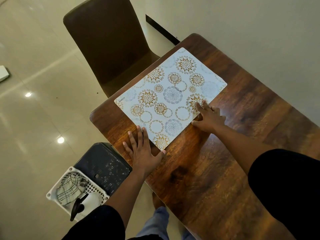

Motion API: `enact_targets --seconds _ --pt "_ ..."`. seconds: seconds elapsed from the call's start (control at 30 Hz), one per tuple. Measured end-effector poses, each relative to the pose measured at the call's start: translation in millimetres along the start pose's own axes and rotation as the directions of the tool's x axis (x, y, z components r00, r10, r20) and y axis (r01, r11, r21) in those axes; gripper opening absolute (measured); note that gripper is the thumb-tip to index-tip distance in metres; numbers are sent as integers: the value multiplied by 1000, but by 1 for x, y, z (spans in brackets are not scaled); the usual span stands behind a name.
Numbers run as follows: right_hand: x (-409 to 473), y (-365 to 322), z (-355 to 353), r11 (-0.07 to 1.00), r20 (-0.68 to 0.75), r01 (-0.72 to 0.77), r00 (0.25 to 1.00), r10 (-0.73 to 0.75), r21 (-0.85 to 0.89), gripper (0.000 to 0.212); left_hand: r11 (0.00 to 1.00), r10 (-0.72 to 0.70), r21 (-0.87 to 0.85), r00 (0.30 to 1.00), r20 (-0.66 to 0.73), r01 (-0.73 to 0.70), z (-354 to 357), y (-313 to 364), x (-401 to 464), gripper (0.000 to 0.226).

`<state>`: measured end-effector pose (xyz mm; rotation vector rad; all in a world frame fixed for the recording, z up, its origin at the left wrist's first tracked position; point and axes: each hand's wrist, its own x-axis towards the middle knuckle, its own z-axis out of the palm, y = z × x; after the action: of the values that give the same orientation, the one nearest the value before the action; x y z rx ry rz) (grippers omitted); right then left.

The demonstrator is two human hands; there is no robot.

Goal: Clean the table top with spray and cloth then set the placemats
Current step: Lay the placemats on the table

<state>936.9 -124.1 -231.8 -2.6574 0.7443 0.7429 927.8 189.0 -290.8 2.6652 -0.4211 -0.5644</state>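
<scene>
Placemat (170,97) lies flat on wooden bench (216,170), left hand (142,151) w/ straight fingers touching its near corner, right hand (210,118) pressing its edge, fingers spread.

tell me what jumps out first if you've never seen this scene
The white placemat with gold and blue floral circles lies flat near the corner of the dark wooden table. Both hands lie open at its near edge: the left hand at one corner, the right hand with fingertips on the mat. On the floor below, a white basket holds a checked cloth.
</scene>
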Motion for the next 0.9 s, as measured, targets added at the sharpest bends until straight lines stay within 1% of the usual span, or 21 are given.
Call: enact_targets --seconds 0.4,0.57,0.9 --pt "1 -2 -5 1000 13 -2 1000 2 -4 92 1000 10 2 1000 -15 -10 1 -1 2 126" --pt "3 -5 -9 1000 40 -8 999 8 4 93 1000 1 -4 1000 -20 -1 1 0 1 126" --pt "7 -7 -8 1000 56 -23 998 22 13 94 1000 -9 -30 999 -52 8 6 -3 3 119"
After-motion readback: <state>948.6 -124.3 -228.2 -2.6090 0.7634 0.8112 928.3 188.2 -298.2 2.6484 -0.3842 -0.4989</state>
